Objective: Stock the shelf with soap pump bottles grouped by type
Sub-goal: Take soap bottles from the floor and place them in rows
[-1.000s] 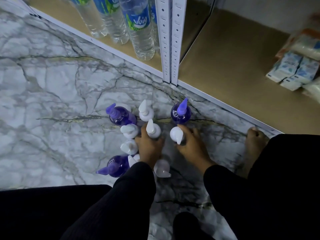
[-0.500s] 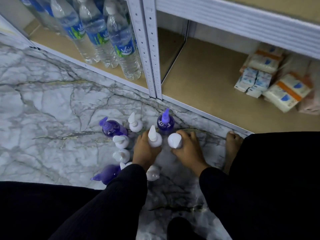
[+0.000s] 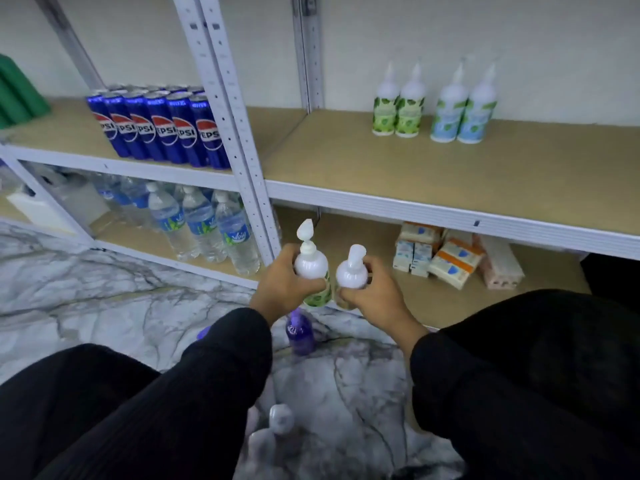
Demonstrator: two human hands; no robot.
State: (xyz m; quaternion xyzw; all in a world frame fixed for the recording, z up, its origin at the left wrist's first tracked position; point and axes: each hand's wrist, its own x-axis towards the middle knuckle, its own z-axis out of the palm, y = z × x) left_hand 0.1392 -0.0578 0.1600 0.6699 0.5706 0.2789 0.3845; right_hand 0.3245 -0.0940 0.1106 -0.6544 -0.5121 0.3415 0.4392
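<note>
My left hand (image 3: 282, 287) grips a white pump bottle with a green label (image 3: 311, 268), held upright in the air in front of the lower shelf. My right hand (image 3: 375, 294) grips a second white pump bottle (image 3: 351, 271) beside it; its label is hidden. On the middle shelf (image 3: 450, 174) stand two green-label pump bottles (image 3: 398, 105) and, to their right, two blue-label pump bottles (image 3: 464, 107). A purple pump bottle (image 3: 299, 332) stands on the marble floor under my hands. Another white pump bottle (image 3: 281, 417) shows on the floor between my arms.
Pepsi cans (image 3: 159, 128) fill the left middle shelf and water bottles (image 3: 204, 230) the shelf below. Boxed packs (image 3: 453, 258) lie on the lower right shelf. White uprights (image 3: 239, 140) divide the bays. Bare board runs left of and in front of the shelved bottles.
Both hands have lifted their white bottles off the floor to shelf height. My view has tilted up from the floor to the middle shelf.
</note>
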